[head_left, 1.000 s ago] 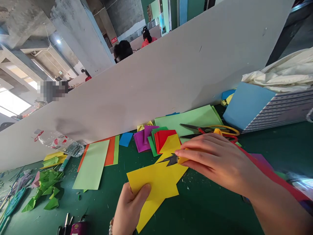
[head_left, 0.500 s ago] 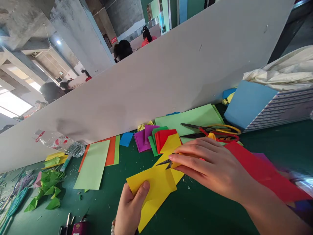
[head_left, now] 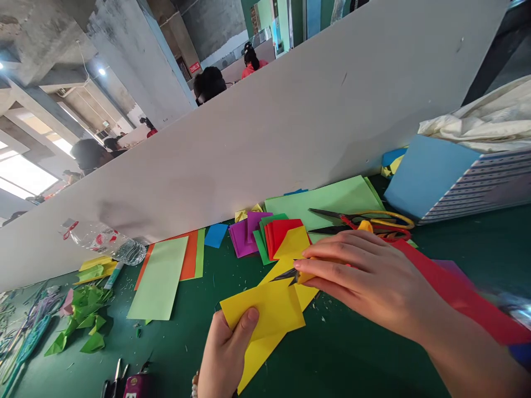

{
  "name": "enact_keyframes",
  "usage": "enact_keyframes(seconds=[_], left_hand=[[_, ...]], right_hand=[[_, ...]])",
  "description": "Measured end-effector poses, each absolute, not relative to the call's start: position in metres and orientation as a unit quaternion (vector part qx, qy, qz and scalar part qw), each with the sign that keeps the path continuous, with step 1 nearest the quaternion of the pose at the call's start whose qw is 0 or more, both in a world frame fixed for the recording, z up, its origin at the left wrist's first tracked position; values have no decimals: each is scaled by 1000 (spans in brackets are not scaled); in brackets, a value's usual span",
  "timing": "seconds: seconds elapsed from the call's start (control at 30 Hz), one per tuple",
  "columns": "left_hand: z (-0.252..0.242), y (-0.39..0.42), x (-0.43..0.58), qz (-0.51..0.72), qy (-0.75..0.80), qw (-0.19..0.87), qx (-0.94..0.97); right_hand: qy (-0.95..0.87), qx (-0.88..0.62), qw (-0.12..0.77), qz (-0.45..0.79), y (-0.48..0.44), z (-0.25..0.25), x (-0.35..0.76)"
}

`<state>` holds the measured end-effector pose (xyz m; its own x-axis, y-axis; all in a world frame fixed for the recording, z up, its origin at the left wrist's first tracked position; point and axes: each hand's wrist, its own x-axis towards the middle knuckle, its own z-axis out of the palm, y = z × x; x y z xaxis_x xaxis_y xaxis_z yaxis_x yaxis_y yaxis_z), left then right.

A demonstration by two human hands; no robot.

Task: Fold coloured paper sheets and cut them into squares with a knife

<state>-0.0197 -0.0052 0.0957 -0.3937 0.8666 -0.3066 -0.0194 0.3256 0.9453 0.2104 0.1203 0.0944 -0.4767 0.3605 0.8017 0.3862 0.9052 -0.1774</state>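
My left hand pinches a folded piece of yellow paper between thumb and fingers at its left end. My right hand is closed around a pair of scissors; their dark blades are slightly apart at the paper's upper edge. Most of the scissors' yellow-orange handle is hidden under my fingers. Beneath the held piece, a longer yellow strip slants across the table. Small stacks of red, green and purple squares lie just beyond the hands.
Two pairs of scissors rest on light green sheets below a white partition. A striped blue box stands at right, near red paper. To the left are a plastic bottle, pale green paper and green scraps.
Both hands, with the yellow paper and the scissors, have shifted slightly to the right. The whole view has also moved a little. Both grips are the same.
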Motion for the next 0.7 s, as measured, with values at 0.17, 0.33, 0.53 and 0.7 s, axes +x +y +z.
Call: enact_keyframes(seconds=[0.17, 0.33, 0.53, 0.7], left_hand=[[98, -6, -22, 493, 676, 458, 302], [103, -5, -21, 494, 679, 465, 282], [102, -3, -17, 479, 689, 468, 279], [98, -4, -14, 488, 682, 473, 271]], right_hand=[[-858, -230, 460, -15, 122, 93, 215], [-856, -230, 462, -5, 122, 91, 215], [-858, -219, 465, 2, 118, 92, 207], [-859, -217, 463, 6, 115, 92, 200]])
